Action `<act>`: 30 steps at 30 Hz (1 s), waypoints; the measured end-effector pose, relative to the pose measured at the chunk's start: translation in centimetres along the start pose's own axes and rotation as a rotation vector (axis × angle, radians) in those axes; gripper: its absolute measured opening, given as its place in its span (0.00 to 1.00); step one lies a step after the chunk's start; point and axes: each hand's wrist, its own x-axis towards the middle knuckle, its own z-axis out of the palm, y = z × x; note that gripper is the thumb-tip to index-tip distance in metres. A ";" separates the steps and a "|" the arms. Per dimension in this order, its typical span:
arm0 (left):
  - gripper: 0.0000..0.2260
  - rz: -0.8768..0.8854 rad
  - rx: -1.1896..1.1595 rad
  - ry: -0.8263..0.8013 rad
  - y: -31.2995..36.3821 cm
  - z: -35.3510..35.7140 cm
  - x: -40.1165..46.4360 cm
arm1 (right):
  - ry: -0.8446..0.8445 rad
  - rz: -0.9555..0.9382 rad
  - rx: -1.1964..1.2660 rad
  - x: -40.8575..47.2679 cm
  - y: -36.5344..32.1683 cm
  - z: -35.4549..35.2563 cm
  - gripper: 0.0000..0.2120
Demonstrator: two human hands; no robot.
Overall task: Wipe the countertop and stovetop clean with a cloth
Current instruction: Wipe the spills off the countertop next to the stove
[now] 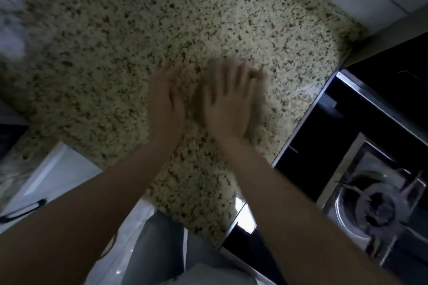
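Counter [139,30] wipe: left hand [165,104] and right hand [228,106] flat, fingers spread, side by side (cloth not discernible through blur); advise overlapping strokes toward stovetop [375,192].

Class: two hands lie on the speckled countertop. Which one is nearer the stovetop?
The right hand: it lies on the side toward the black stovetop, while the left hand is beside it, farther away.
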 end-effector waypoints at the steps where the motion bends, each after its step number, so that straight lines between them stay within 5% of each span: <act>1: 0.20 -0.036 0.004 0.028 -0.6 -0.6 -0.2 | -0.077 -0.168 0.011 -3.1 -2.1 0.7 0.30; 4: 0.20 -0.008 0.059 -0.011 -2.5 -2.4 -0.9 | -0.178 -0.528 0.039 -5.5 -2.6 0.8 0.33; 6: 0.19 0.045 0.060 -0.041 -3.3 -3.2 -1.5 | -0.158 -0.561 -0.096 -2.4 -0.3 -0.7 0.34; 9: 0.19 0.061 0.031 -0.061 -3.7 -4.2 -2.9 | -0.077 -0.164 -0.292 1.7 4.8 -2.7 0.33; 13: 0.19 0.075 0.021 -0.047 -4.7 -5.9 -5.8 | -0.013 0.203 -0.131 -1.9 1.4 -1.0 0.34; 17: 0.21 0.049 0.089 -0.082 -6.5 -8.0 -7.4 | -0.093 -0.270 -0.051 -13.2 -8.2 2.7 0.31; 20: 0.22 0.046 0.092 -0.107 -6.7 -9.1 -8.5 | -0.140 -0.546 -0.073 -14.6 -7.0 2.5 0.28; 23: 0.22 0.119 0.057 -0.155 -6.9 -9.6 -9.7 | -0.109 -0.265 -0.310 -12.2 -1.3 0.0 0.29; 26: 0.22 0.174 0.024 -0.188 -7.4 -9.9 -11.0 | -0.010 0.198 -0.210 -12.3 3.7 -0.7 0.31; 28: 0.22 0.166 0.002 -0.206 -7.8 -10.3 -12.1 | 0.034 0.378 -0.122 -14.1 0.9 0.6 0.32; 30: 0.22 0.160 -0.006 -0.208 -8.5 -10.7 -13.1 | 0.015 0.338 -0.120 -17.0 -4.4 2.5 0.32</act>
